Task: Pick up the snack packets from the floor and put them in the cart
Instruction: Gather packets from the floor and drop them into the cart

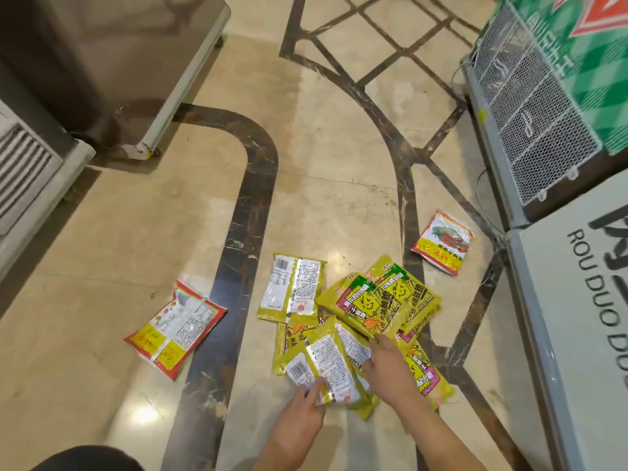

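Several yellow snack packets lie in a loose overlapping pile on the marble floor. My left hand pinches the near corner of a face-down yellow packet at the pile's front. My right hand reaches into the pile, its fingers under the edge of a face-up yellow packet. A red-and-yellow packet lies apart to the left. Another red-and-yellow packet lies to the right by the freezer. No cart is in view.
A white chest freezer runs along the right edge, with a green cooler and its wire grille behind it. A grey cabinet on casters stands at the upper left. A vented unit sits at the left edge.
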Demonstrator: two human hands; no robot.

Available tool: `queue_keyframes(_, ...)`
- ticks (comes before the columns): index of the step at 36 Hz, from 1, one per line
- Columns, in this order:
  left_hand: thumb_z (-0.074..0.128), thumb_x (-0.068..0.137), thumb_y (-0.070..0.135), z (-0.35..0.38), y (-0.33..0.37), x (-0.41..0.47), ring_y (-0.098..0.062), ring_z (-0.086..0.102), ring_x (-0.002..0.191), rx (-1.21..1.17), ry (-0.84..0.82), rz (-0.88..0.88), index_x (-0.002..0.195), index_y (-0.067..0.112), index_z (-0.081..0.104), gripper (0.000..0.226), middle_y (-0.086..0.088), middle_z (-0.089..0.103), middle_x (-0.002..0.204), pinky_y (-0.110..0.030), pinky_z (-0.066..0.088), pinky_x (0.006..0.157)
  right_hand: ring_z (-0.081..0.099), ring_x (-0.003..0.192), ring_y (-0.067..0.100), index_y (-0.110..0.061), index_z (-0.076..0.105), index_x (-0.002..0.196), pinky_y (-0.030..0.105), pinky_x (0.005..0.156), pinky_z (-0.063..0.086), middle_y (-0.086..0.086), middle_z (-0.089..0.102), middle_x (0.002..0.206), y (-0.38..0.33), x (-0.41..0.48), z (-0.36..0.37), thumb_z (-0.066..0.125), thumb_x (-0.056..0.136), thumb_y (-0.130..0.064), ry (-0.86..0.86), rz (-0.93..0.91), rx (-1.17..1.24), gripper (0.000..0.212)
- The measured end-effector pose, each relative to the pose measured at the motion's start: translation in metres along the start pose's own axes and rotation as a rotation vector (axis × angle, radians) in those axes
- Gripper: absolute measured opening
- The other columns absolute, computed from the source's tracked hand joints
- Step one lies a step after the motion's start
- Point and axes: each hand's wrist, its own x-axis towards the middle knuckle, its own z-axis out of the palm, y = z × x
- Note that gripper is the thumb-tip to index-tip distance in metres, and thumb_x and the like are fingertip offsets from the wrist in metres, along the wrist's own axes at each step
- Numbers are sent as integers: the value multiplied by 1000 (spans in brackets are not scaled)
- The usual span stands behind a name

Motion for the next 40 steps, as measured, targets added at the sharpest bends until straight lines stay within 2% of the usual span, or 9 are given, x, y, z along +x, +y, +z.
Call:
queue_keyframes(3,58,83,-1,-29,-6,-4,-39,33,136,19,70,40,133,4,53,50,-16,13,162,-39,33,111,35,137,27,-6,36,143,32,112,31,10,22,155,-5,-4,-16,42,96,-16,76,-34,69,49)
queue_keyframes(7,41,89,0,-81,-14,-2,-38,19,142,42,168,-8,146,6,33,57,-14,4,163,-41,18,119,45,130,25,-8,43,137,34,106,38,8,30,149,-21,-13,-48,42,96,-14,190,-99,108,41)
queue_keyframes(10,38,92,12,-129,-18,-14,-35,24,138,-13,252,-49,142,8,36,51,-13,18,159,-39,17,117,52,119,22,-9,53,130,33,101,40,5,46,133,-38,-24,-81,47,93,-12,280,-159,144,38)
queue_keyframes(13,45,89,27,-185,-16,-36,-29,34,121,-190,358,-105,124,14,48,37,-6,39,142,-37,33,103,59,106,23,-12,62,121,36,94,47,3,58,115,-54,-47,-120,58,88,-12,399,-185,233,34)
queue_keyframes(16,53,84,20,-249,-12,-70,-28,41,114,-217,387,-132,108,15,51,25,-3,48,125,-35,35,92,61,98,22,-16,66,109,40,85,51,0,58,106,-69,-85,-170,64,83,-10,438,-208,298,27)
queue_keyframes(20,52,77,2,-349,6,-135,-31,48,107,-269,391,-170,104,13,52,29,-7,52,117,-38,39,86,58,95,19,-21,63,97,36,79,49,-5,56,98,-96,-158,-254,63,83,-9,471,-220,313,19)
queue_keyframes(25,54,81,14,-475,40,-236,-31,57,101,-328,453,-206,104,18,50,24,-7,61,103,-40,46,77,59,98,19,-27,59,105,37,80,50,-4,59,105,-136,-258,-365,62,85,-15,471,-207,307,24)
queue_keyframes(29,58,84,37,-558,61,-319,-31,63,95,-364,464,-285,121,30,38,43,-4,64,101,-39,50,72,55,111,19,-24,53,126,33,89,46,-2,58,119,-173,-332,-454,61,89,-24,440,-219,274,38)
queue_keyframes(40,45,91,57,-715,89,-502,-20,65,86,-214,610,-291,97,29,55,31,4,66,89,-38,55,72,57,87,12,-27,57,87,26,69,40,-9,59,89,-271,-487,-603,57,86,-32,437,-392,116,6)
